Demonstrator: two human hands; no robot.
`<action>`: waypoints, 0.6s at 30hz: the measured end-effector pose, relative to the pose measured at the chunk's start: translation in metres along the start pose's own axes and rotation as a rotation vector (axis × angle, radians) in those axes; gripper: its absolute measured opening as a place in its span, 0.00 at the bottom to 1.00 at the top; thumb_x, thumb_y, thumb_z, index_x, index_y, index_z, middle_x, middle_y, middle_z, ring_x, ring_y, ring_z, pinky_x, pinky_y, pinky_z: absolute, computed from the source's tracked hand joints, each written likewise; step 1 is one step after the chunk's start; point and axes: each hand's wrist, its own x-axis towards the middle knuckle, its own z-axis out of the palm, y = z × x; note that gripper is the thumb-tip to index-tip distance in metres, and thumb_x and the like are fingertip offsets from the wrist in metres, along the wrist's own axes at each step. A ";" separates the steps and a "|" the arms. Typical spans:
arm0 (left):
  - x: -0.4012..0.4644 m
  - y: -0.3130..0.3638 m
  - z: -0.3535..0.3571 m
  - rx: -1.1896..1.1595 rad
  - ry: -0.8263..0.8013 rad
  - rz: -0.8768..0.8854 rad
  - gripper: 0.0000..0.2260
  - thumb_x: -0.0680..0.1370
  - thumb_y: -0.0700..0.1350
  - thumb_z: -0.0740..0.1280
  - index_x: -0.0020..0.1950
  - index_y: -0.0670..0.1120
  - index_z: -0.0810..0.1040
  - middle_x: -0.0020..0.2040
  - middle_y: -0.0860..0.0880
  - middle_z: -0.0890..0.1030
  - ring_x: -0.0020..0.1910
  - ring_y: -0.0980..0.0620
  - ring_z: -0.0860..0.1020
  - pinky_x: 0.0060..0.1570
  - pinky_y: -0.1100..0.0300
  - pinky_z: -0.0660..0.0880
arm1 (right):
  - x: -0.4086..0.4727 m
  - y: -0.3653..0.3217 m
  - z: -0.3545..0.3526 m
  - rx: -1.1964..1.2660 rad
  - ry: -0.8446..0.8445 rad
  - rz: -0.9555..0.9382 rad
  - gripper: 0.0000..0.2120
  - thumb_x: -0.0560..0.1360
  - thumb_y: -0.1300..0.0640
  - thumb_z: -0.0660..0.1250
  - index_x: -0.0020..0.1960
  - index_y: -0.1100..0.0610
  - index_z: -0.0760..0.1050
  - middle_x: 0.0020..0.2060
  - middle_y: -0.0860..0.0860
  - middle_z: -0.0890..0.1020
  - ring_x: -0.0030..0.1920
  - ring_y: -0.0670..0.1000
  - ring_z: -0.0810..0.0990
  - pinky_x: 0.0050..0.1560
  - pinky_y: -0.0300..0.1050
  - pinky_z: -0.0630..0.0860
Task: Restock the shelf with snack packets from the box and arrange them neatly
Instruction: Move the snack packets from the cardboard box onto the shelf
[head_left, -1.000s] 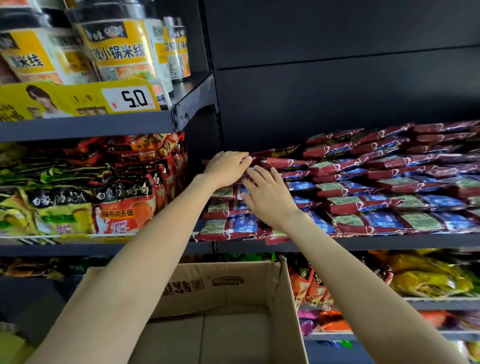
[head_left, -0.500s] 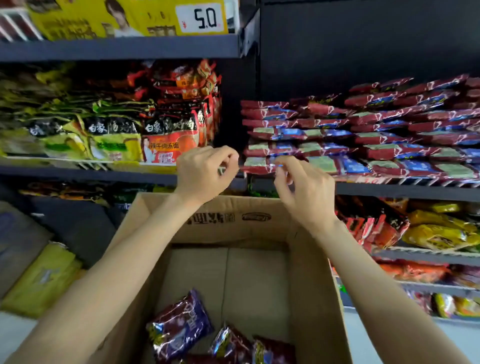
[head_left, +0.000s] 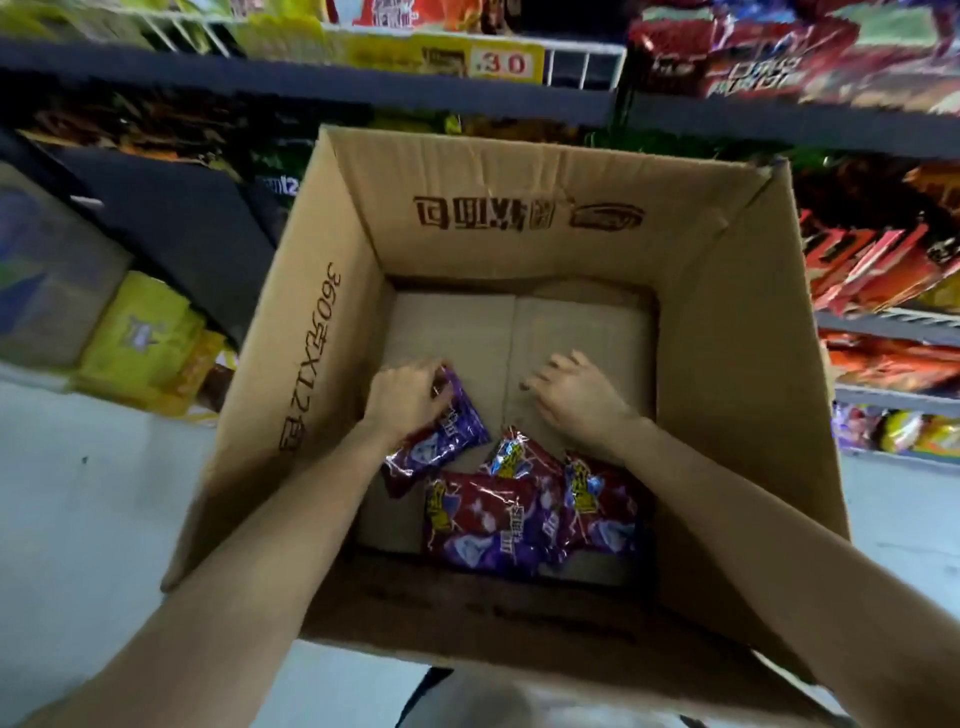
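Observation:
An open cardboard box (head_left: 322, 332) stands below me in front of the shelves. On its bottom lie several red and purple snack packets (head_left: 483, 525). Both my hands are down inside the box. My left hand (head_left: 405, 397) grips the top edge of one purple packet (head_left: 441, 447) at the left. My right hand (head_left: 571, 400) hovers over the bare box floor just beyond the other packets, fingers loosely bent and holding nothing. The restocked shelf with red and blue packets (head_left: 779, 47) shows at the top right.
Shelves (head_left: 311, 83) run across the top, with a yellow price tag (head_left: 498, 65). More snack bags (head_left: 883, 265) fill lower shelves on the right. Yellow packs (head_left: 140, 338) and a clear bin (head_left: 47, 270) sit on the floor at the left.
Both hands came away from the shelf and dropped into the box. My view tilted down with them. The left hand has taken hold of a purple packet.

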 end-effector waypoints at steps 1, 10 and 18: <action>-0.002 -0.009 0.013 0.016 -0.034 -0.049 0.17 0.75 0.56 0.61 0.60 0.49 0.77 0.53 0.46 0.81 0.53 0.44 0.78 0.52 0.52 0.73 | -0.005 -0.003 0.020 0.017 -0.056 0.007 0.08 0.66 0.56 0.74 0.44 0.55 0.80 0.39 0.52 0.83 0.41 0.55 0.80 0.45 0.47 0.74; -0.007 -0.035 0.067 0.130 -0.417 -0.097 0.47 0.68 0.67 0.68 0.77 0.48 0.49 0.73 0.41 0.61 0.70 0.40 0.62 0.68 0.45 0.59 | 0.000 -0.022 0.092 0.077 -0.508 -0.086 0.30 0.78 0.45 0.60 0.75 0.54 0.58 0.72 0.52 0.64 0.72 0.54 0.59 0.68 0.49 0.55; 0.024 -0.021 0.051 0.037 -0.235 0.169 0.33 0.73 0.50 0.69 0.74 0.50 0.58 0.65 0.43 0.70 0.64 0.42 0.70 0.62 0.46 0.65 | 0.013 -0.007 0.081 -0.019 -0.365 0.003 0.09 0.68 0.54 0.72 0.48 0.55 0.82 0.47 0.51 0.82 0.52 0.54 0.76 0.51 0.47 0.67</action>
